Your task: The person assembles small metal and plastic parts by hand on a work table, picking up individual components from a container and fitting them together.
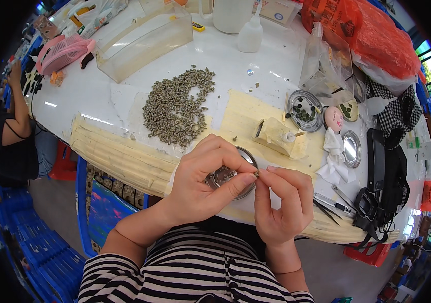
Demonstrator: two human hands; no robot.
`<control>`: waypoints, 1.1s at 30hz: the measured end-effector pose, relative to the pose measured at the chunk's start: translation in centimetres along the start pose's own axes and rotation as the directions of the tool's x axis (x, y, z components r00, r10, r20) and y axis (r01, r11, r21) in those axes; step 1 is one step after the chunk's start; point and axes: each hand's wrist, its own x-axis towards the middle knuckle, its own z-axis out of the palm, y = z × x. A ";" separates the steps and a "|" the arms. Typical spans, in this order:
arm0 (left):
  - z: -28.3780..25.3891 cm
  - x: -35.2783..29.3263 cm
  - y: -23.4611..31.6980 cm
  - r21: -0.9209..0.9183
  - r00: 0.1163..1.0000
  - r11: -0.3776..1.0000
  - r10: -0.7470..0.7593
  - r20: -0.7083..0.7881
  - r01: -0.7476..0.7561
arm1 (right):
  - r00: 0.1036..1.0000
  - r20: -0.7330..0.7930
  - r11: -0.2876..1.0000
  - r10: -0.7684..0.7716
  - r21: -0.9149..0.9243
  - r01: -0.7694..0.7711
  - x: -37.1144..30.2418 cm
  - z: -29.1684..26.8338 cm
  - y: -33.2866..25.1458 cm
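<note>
Both hands meet over the near edge of the table. My left hand point(203, 179) is closed, thumb and forefinger pinching toward a tiny metallic piece point(256, 173). My right hand point(285, 202) pinches the same piece from the other side. It resembles the small grey-brown parts in the pile point(177, 106), but its exact kind is too small to make out. Partly hidden below my left hand is a round metal dish point(246, 155) with small bits inside. A yellowish taped block point(282, 137) with a thin stick on it stands just beyond my right hand.
Dark green pieces lie in a round metal tin point(318, 120) at right. Near it are a metal lid point(351, 149), crumpled tissue point(332, 151), tweezers point(326, 212), a utility knife point(332, 202) and a black bag point(387, 177). Behind stand a clear tray point(147, 48) and a squeeze bottle point(250, 38). Another person point(16, 123) is at far left.
</note>
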 end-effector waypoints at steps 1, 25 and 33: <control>0.0 0.0 0.0 0.007 1.000 1.000 -0.001 0.004 0.001 | 1.000 -0.002 1.000 0.002 0.001 -0.002 0.0 0.0 0.0; -2.0 -0.5 1.0 0.596 0.965 0.759 0.221 0.142 -0.261 | 0.995 -0.054 0.993 0.088 0.090 -0.083 -0.4 -0.3 0.6; -2.9 -1.1 2.3 0.772 0.942 0.545 0.119 0.314 -0.326 | 0.997 -0.028 0.990 0.078 0.116 -0.075 -0.3 -0.4 0.4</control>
